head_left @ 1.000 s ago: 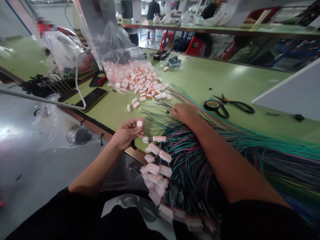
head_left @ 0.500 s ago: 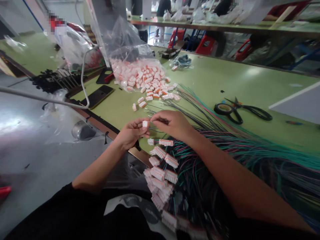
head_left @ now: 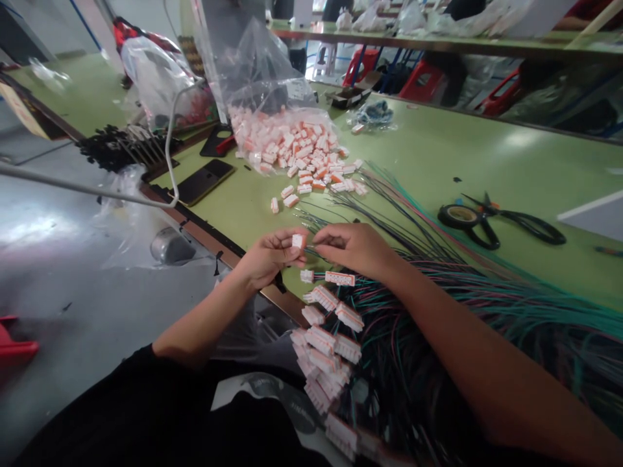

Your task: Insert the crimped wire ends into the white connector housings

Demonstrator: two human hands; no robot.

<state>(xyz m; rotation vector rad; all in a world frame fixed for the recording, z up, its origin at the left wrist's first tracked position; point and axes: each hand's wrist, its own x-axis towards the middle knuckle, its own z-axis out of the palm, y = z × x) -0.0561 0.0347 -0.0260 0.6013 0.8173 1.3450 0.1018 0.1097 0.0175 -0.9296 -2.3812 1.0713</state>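
Observation:
A white and orange connector housing (head_left: pixel 298 241) is pinched between the fingertips of my left hand (head_left: pixel 272 258). Just to its right, my right hand (head_left: pixel 357 250) has its fingers closed on a thin wire (head_left: pixel 312 246), whose end points toward the housing. Whether the tip is inside the housing is too small to tell. Below my hands, several wired connectors (head_left: pixel 321 340) lie in a heap at the table edge. Their green, red and black wires (head_left: pixel 467 279) run off to the right beneath my right forearm.
Loose connectors spill from a clear plastic bag (head_left: pixel 272 97) at the back. A phone (head_left: pixel 207 181) lies left on the green table (head_left: pixel 413 155). Black tape (head_left: pixel 457 215) and black-handled scissors (head_left: pixel 530 225) sit to the right. A grey bent metal rod (head_left: pixel 170 139) crosses the left side.
The whole view has shifted, so things appear further right. My right fingertips have drawn slightly away from the housing, widening the gap. My left hand keeps its hold.

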